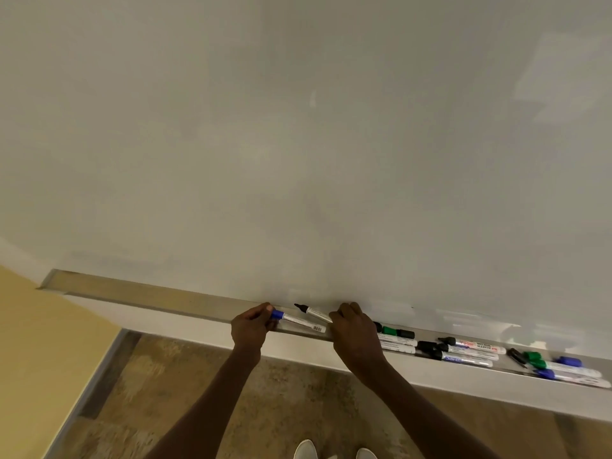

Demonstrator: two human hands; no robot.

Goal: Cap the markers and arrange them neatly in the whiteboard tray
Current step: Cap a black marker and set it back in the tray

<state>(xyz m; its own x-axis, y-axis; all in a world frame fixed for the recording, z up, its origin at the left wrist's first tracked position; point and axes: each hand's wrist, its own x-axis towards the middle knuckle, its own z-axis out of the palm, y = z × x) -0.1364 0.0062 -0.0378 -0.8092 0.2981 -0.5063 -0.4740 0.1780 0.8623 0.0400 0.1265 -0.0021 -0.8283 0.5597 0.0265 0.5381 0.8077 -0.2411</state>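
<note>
My left hand [252, 324] grips the blue end of a blue marker [299, 321], whose white barrel lies along the front lip of the whiteboard tray [139, 298]. My right hand [352, 329] holds a black marker [313, 311] by its barrel. Its uncapped black tip points left and slightly up, just above the tray. To the right, several more markers lie in the tray: black ones [463, 351], green ones [395, 332] and blue ones [569, 372], some capped and some not. Loose caps sit among them.
The whiteboard [298, 144] fills the upper view. The tray's left stretch holds nothing. A yellow wall [39, 342] is at the left. Below are a mottled floor and the tips of my white shoes [306, 449].
</note>
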